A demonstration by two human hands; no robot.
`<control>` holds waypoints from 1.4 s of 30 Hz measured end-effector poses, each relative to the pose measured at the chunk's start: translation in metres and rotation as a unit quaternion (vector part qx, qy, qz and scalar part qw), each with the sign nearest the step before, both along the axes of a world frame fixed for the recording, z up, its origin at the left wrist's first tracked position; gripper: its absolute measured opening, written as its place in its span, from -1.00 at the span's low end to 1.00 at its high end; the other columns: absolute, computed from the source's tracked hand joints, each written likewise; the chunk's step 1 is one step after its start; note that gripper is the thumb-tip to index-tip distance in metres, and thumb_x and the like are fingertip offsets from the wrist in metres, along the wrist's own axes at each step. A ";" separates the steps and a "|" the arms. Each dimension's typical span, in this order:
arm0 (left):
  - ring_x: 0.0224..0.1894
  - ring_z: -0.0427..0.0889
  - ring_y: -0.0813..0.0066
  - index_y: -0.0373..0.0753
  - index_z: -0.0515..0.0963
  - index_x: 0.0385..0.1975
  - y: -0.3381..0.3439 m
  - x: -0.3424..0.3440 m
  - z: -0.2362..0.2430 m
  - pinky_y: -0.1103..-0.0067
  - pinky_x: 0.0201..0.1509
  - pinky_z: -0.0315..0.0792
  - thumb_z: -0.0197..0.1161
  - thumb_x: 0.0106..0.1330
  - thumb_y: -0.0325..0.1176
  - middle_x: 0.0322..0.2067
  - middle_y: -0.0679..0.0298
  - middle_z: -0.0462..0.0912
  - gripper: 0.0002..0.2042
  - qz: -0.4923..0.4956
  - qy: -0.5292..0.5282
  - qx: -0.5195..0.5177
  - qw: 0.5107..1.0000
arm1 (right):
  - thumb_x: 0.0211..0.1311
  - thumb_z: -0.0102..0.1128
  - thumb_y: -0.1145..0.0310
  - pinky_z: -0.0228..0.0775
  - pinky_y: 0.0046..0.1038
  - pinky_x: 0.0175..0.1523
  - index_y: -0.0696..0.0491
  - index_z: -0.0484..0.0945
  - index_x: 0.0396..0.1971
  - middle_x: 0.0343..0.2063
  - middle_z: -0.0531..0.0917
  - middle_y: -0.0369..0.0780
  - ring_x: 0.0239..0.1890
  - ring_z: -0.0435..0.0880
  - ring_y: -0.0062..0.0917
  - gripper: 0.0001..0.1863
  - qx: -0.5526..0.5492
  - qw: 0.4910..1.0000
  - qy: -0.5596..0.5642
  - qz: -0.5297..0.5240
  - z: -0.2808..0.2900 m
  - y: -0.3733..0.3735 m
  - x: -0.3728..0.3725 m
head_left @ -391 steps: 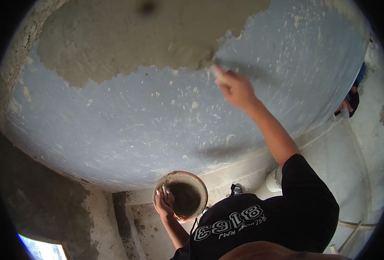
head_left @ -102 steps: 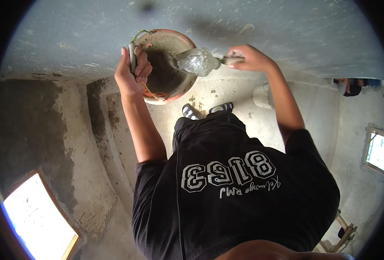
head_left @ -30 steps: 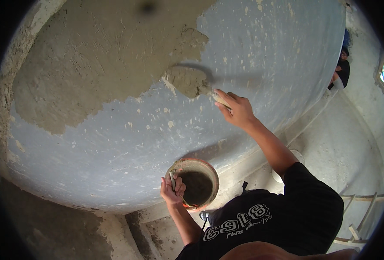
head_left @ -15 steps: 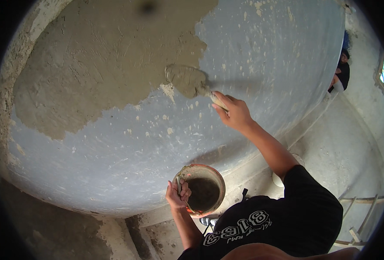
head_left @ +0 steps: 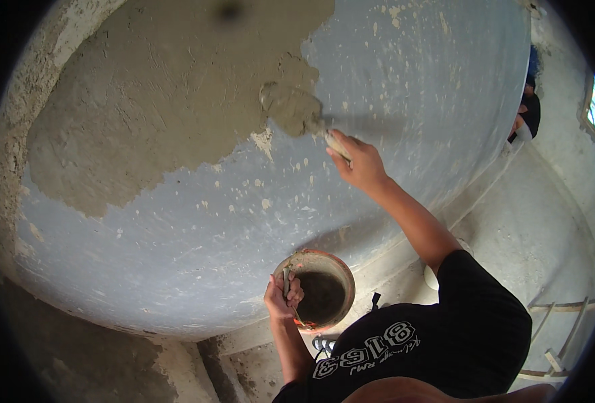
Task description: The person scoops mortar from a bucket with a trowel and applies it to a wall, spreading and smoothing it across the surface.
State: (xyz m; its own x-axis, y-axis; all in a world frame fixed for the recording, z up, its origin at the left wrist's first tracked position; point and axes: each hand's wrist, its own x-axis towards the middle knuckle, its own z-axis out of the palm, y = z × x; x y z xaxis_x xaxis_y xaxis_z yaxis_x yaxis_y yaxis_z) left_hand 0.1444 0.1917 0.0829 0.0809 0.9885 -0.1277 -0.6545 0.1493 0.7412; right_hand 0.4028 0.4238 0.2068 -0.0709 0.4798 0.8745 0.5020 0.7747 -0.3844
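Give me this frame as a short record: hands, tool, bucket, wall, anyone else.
Left hand: gripping a bucket by its handle
Right hand: gripping a trowel by its handle
Trowel: blade smeared grey-brown, at the lower-right edge of the coating
Bucket: open-topped, reddish rim, dark contents
Wall: blue-grey, pale-flecked; grey-brown coating over its upper left
Other person: partly visible, far right; activity unclear

Plaster (head_left: 156, 107) on wall's (head_left: 203, 269) upper left; trowel (head_left: 292, 113) at plaster's right edge; bucket (head_left: 338, 269) below, before torso (head_left: 438, 336).
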 end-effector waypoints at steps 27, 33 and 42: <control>-0.78 -0.02 0.67 -0.23 0.37 -0.27 0.006 0.000 -0.006 0.66 -0.63 0.00 -0.13 0.36 0.31 -0.73 0.44 0.17 -0.41 0.008 0.004 -0.012 1.000 | 0.24 0.26 0.27 0.46 -0.34 -0.45 0.00 0.50 0.12 -0.47 0.66 -0.13 -0.55 0.64 -0.28 -0.56 0.087 0.994 -0.052 -0.051 0.075 0.030 0.061; -0.78 -0.02 0.66 -0.23 0.36 -0.28 -0.001 -0.006 -0.007 0.65 -0.63 -0.02 -0.14 0.36 0.30 -0.73 0.44 0.16 -0.42 0.035 -0.008 0.003 0.999 | 0.24 0.25 0.29 0.44 -0.31 -0.46 -0.03 0.45 0.18 -0.49 0.64 -0.14 -0.57 0.61 -0.28 -0.51 -0.013 0.966 -0.260 -0.008 0.005 0.011 0.067; -0.78 -0.02 0.66 -0.22 0.37 -0.28 0.002 -0.010 -0.005 0.65 -0.62 -0.01 -0.16 0.36 0.31 -0.74 0.45 0.16 -0.41 0.023 0.012 -0.011 1.000 | 0.27 0.23 0.21 0.47 -0.31 -0.42 -0.14 0.49 0.16 -0.37 0.70 -0.15 -0.52 0.64 -0.28 -0.56 0.064 0.987 -0.125 -0.081 0.117 0.031 0.075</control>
